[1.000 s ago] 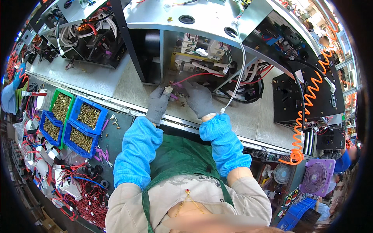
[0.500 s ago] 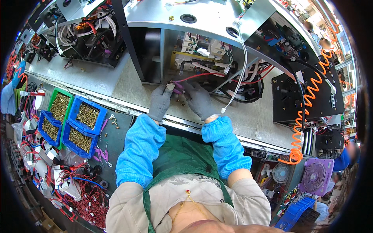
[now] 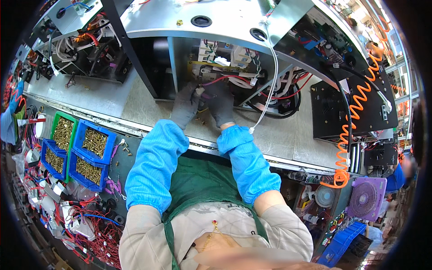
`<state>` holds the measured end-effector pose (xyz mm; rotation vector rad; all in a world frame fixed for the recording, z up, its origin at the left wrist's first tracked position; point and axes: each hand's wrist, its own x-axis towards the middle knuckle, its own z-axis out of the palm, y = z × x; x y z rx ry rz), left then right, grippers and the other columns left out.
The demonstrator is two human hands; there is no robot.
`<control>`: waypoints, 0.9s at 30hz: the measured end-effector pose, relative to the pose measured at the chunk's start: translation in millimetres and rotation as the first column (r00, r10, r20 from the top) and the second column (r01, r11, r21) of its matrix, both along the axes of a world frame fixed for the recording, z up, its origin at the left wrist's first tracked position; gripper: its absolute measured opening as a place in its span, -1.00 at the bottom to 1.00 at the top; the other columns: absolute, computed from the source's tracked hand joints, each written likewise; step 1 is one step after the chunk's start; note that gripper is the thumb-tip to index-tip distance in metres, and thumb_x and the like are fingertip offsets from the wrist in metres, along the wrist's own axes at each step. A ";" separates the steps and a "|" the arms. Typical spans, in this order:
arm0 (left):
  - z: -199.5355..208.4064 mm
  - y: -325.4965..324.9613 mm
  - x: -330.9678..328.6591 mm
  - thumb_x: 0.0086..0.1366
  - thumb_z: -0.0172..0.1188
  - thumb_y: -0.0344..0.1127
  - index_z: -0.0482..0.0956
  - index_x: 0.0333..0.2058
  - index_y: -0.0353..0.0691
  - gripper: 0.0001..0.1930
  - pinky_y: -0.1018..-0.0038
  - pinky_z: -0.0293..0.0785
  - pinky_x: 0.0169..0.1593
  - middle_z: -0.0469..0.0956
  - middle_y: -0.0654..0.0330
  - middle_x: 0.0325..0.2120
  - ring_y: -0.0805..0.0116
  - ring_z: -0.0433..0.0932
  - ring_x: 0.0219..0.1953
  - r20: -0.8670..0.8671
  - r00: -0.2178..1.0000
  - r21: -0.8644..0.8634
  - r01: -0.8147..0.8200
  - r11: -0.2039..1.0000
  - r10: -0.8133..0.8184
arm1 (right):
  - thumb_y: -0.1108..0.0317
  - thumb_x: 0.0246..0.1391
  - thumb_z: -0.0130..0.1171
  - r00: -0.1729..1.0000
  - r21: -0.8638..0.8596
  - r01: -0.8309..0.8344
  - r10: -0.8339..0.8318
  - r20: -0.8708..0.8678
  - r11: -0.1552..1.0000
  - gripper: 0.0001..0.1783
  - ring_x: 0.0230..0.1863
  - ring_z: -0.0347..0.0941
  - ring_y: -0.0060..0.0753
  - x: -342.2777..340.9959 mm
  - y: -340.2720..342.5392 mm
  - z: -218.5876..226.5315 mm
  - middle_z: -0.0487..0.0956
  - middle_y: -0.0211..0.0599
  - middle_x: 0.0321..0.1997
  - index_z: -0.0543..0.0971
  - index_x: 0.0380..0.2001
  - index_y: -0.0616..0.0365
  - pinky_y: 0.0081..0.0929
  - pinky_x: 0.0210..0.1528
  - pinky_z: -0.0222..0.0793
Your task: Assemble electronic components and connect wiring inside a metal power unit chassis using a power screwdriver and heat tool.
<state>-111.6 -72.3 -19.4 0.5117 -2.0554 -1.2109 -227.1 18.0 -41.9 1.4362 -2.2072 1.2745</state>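
Two gloves, left hand (image 3: 185, 106) and right hand (image 3: 220, 105), are huddling by the red wire (image 3: 220, 78), seemingly steadying it, fingers hiding their grip.

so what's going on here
Someone's gloved left hand and right hand are close together at the open front of a metal cabinet. A red wire runs from inside to the left hand's fingertips; the exact grip is hidden. Off to the left, bins hold brass-coloured screws.
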 end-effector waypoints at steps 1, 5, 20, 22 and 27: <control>6.7 -0.2 0.3 0.36 0.05 -0.18 0.46 -0.07 -0.20 -0.72 0.39 0.49 -0.35 0.53 0.01 -0.40 0.22 0.58 -0.41 0.001 1.000 0.025 -0.002 1.000 0.002 | 0.37 -0.13 0.24 1.000 0.001 0.009 -0.009 0.005 1.000 -0.72 -0.15 0.52 -0.08 -0.5 4.6 1.7 0.60 -0.18 -0.19 0.63 -0.24 -0.02 -0.27 -0.21 0.46; -8.9 -9.5 -2.4 0.35 0.04 -0.25 0.47 -0.08 -0.18 -0.77 0.22 0.47 -0.30 0.52 -0.08 -0.36 -0.08 0.54 -0.35 -0.105 0.990 -0.233 -0.117 0.965 0.095 | 0.40 -0.09 0.19 1.000 -0.003 0.030 -0.030 -0.007 1.000 -0.70 -0.15 0.51 -0.03 -1.7 30.2 6.5 0.58 -0.16 -0.23 0.59 -0.19 0.04 -0.26 -0.16 0.45; -36.6 -16.0 -8.5 0.39 -0.01 -0.16 0.45 -0.08 -0.25 -0.71 0.23 0.45 -0.26 0.52 -0.13 -0.34 -0.09 0.56 -0.31 0.066 0.977 -0.278 -0.178 0.944 0.203 | 0.45 -0.06 0.14 0.972 0.172 0.118 -0.149 0.180 0.978 -0.80 -0.15 0.48 0.08 7.9 91.2 3.5 0.57 -0.10 -0.22 0.60 -0.29 0.05 -0.20 -0.14 0.40; -30.6 -12.5 -8.3 0.39 -0.02 -0.16 0.44 -0.07 -0.25 -0.70 0.27 0.47 -0.28 0.53 -0.09 -0.35 -0.01 0.58 -0.31 0.010 0.986 -0.272 -0.158 0.949 0.167 | 0.45 -0.05 0.13 0.974 0.188 0.108 -0.141 0.175 0.976 -0.78 -0.14 0.48 0.07 8.8 91.7 2.2 0.57 -0.10 -0.21 0.60 -0.27 0.05 -0.20 -0.13 0.41; -13.3 -0.4 0.2 0.41 -0.03 -0.17 0.42 -0.04 -0.25 -0.70 0.44 0.51 -0.34 0.55 0.04 -0.35 0.31 0.61 -0.36 -0.130 0.991 0.067 -0.021 0.998 0.030 | 0.46 -0.07 0.13 0.968 0.142 0.109 -0.137 0.211 0.984 -0.70 -0.09 0.48 0.04 7.6 88.6 2.3 0.57 -0.10 -0.16 0.60 -0.19 0.04 -0.22 -0.09 0.41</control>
